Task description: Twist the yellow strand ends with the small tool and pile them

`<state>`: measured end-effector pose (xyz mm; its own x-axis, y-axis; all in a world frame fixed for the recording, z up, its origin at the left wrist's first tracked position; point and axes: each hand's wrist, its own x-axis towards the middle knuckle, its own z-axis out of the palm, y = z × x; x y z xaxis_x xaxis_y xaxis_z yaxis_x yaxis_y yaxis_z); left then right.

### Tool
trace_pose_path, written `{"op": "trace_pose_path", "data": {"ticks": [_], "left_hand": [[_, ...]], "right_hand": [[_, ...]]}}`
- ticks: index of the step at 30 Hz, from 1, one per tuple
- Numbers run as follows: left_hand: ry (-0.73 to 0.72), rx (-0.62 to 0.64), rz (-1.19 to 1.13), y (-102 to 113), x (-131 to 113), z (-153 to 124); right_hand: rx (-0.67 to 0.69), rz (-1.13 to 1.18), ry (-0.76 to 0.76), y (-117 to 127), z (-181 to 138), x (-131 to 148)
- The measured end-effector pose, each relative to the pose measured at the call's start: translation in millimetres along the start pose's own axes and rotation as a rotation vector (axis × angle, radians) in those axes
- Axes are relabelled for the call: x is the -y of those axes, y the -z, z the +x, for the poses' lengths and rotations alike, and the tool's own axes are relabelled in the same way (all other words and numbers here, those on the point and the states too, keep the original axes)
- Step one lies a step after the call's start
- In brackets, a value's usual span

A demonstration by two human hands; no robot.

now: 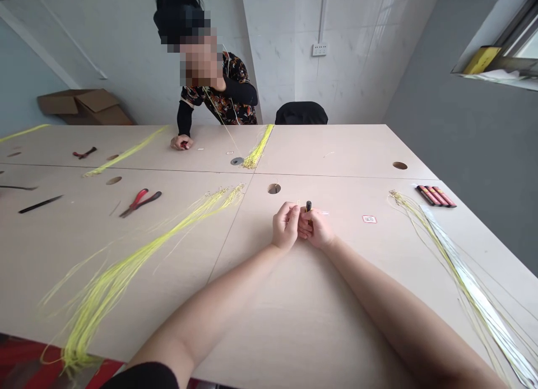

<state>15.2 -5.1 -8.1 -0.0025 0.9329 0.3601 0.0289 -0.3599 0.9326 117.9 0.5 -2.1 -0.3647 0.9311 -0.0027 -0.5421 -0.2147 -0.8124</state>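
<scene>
Over the table, close together and touching, my left hand [286, 226] and my right hand [318, 230] are both closed. A tiny loop of thin yellow cord [298, 203] sticks up from my left fingertips. In my right fist stands a small upright stick-shaped tool with a black top [309, 205]; its lower part is hidden by my fingers. Left of my hands lies a long bundle of yellow cords [168, 237] with small metallic-looking ends. To the right, more yellow cords [437, 237] lie along a pale shiny strip [474, 282].
Red tubes with black ends [436, 196] lie at right, near a small red-bordered label [369, 219]. Red-handled pliers [140, 203] and a black pen-like tool [41, 204] are at left. Across the table, a person [239, 92] leans by another cord bundle [260, 147]. Cable holes [274, 189] pierce the tabletop.
</scene>
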Motion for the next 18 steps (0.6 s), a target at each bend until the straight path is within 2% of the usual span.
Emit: {"op": "trace_pose_path", "data": {"ticks": [2, 6, 14, 18], "left_hand": [[-0.044, 0.014, 0.035, 0.5, -0.9, -0.6], [-0.021, 0.039, 0.063, 0.0, -2.1, -1.0], [0.117, 0.056, -0.028, -2.1, 3.2, 0.3], [0.132, 0.059, -0.041, -2.7, 2.9, 1.5]], "right_hand": [[0.035, 0.008, -0.056, 0.7, -0.2, 1.0], [0.092, -0.005, -0.068, 3.4, -0.2, 2.8], [0.011, -0.060, 0.022, 4.1, 1.4, -2.0], [0.013, -0.046, 0.017, 4.3, 2.2, -2.5]]}}
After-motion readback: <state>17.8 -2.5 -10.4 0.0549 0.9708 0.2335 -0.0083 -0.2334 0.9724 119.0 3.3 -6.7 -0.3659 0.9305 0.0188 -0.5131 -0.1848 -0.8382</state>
